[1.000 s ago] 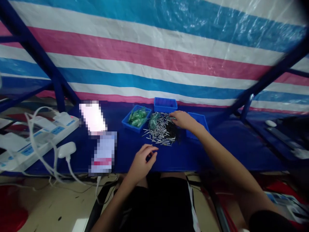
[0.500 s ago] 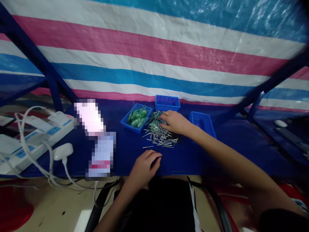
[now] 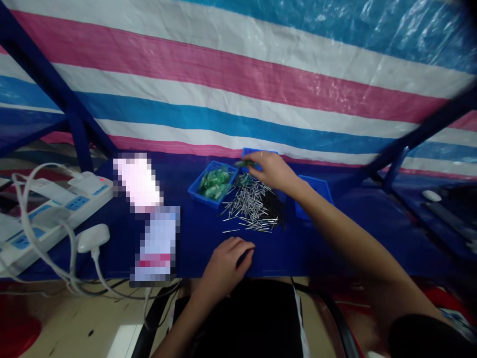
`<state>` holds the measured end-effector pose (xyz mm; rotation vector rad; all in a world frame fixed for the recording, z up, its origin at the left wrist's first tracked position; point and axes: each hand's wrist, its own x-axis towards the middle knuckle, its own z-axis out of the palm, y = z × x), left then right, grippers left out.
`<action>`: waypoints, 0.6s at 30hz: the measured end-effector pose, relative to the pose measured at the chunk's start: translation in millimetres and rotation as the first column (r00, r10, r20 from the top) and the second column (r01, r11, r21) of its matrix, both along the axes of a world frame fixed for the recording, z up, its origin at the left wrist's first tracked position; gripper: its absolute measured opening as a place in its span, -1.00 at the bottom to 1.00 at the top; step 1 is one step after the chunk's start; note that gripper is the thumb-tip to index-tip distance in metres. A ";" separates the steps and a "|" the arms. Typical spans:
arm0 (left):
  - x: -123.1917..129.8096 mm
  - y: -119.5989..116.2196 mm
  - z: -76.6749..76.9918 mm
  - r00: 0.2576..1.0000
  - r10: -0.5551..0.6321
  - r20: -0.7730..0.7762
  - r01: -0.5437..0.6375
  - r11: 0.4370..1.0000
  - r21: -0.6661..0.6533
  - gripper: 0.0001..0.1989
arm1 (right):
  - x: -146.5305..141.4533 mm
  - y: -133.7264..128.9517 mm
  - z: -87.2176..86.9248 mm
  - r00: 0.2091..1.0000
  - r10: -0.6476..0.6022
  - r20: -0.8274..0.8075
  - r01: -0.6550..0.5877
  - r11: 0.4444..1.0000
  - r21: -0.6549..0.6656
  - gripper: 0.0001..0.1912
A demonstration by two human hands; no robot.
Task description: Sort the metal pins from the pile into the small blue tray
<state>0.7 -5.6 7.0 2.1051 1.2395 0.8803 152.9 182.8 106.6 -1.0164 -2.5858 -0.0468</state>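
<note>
My right hand [image 3: 266, 169] is closed, thumb against fingers, on a small green translucent plastic piece [image 3: 244, 163]. It hovers above the far end of a pile of thin metal pins or rods [image 3: 250, 201], in front of the back blue tray [image 3: 257, 150], which it partly hides. More green pieces lie at the pile's far edge, and dark pieces [image 3: 274, 208] mix into its right side. Left of the pile, a blue tray [image 3: 194, 191] holds similar green plastic pieces [image 3: 216, 183]. My left hand [image 3: 229, 261] rests loosely on the table's near edge, fingers bent, thumb apart, holding nothing.
A third blue tray [image 3: 324, 188] stands right of the pile, partly behind my forearm. Two pixelated phone-like devices [image 3: 137, 181] lie on the left of the blue table [image 3: 357, 233]. Beside them are a white power strip [image 3: 63, 214] and cables. A striped sheet [image 3: 238, 74] hangs behind.
My right hand has lifted away from the pile and moved back toward the rear tray, carrying a green piece. Fewer green pieces cover the pins. My left hand stays about where it was.
</note>
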 end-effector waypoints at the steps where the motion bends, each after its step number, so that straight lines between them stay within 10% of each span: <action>1: 0.1 0.1 0.0 1.000 -0.004 -0.007 0.004 1.000 0.008 -0.80 | -9.6 4.6 4.3 0.999 0.004 -0.038 -0.003 1.000 0.018 -0.66; 9: -3.6 -0.4 2.4 0.999 -0.017 0.050 0.019 0.999 -0.033 -0.79 | -81.4 21.3 -27.7 0.948 0.282 0.148 -0.237 0.934 -0.267 -0.68; 18: -0.4 1.8 3.7 0.999 0.027 0.038 -0.025 0.997 -0.070 -0.80 | 15.5 20.7 -28.3 0.988 -0.091 0.123 0.108 0.984 -0.140 -0.66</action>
